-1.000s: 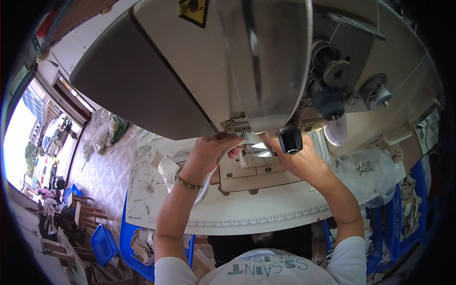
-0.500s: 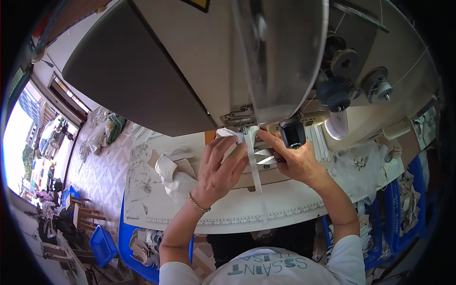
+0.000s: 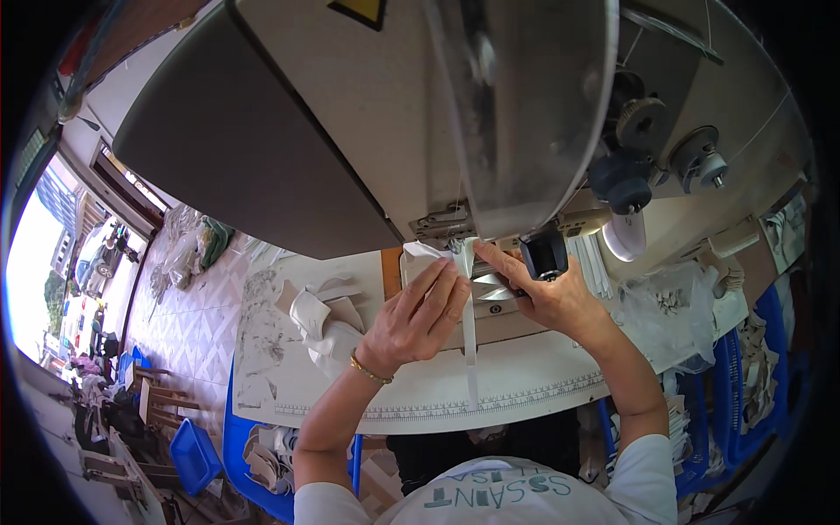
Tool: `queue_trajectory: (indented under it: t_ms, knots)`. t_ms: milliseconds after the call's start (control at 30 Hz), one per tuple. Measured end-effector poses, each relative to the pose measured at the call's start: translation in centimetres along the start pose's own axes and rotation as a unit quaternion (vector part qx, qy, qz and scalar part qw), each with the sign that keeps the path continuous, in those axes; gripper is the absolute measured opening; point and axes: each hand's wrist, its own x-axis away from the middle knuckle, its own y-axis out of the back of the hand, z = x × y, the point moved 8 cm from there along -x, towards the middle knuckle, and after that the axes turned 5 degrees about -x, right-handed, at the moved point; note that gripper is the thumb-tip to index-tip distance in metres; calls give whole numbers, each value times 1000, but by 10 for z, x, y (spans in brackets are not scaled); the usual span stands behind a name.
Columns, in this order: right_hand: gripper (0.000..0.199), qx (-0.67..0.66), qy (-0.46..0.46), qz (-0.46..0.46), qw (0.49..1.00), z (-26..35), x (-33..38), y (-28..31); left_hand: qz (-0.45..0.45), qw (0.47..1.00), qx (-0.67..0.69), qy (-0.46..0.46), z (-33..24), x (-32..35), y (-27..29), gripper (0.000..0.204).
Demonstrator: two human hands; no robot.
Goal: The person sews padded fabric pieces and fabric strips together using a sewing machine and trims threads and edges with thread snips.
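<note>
One wide fisheye view, head-worn, faced down at the table (image 3: 262, 350). The sewing machine (image 3: 350, 105) stood nearest, across the upper frame; left hand (image 3: 413, 325) and right hand (image 3: 560, 302) lay farther off, near centre.

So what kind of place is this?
Probably a sewing workshop: there's a large sewing machine, a pile of pale cut pieces on the worktable, and blue bins holding more pieces.
</note>
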Motion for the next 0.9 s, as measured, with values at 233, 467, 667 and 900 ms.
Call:
queue_trajectory:
  t_ms: [233,467,667,900]
  knots:
    - [52,5,4,3,1000,-5,-8,4,-1,1000,-21,2,5,-5,-4,28]
    - [46,-84,-73,66,992,-21,-11,-5,8,996,48,73,14,-3,-12,31]
    - [41,-139,-95,54,984,-29,-10,-6,1,992,96,80,20,-5,-11,34]
    - [39,-155,-140,24,978,-24,-7,2,1,887,311,342,80,18,-32,20]
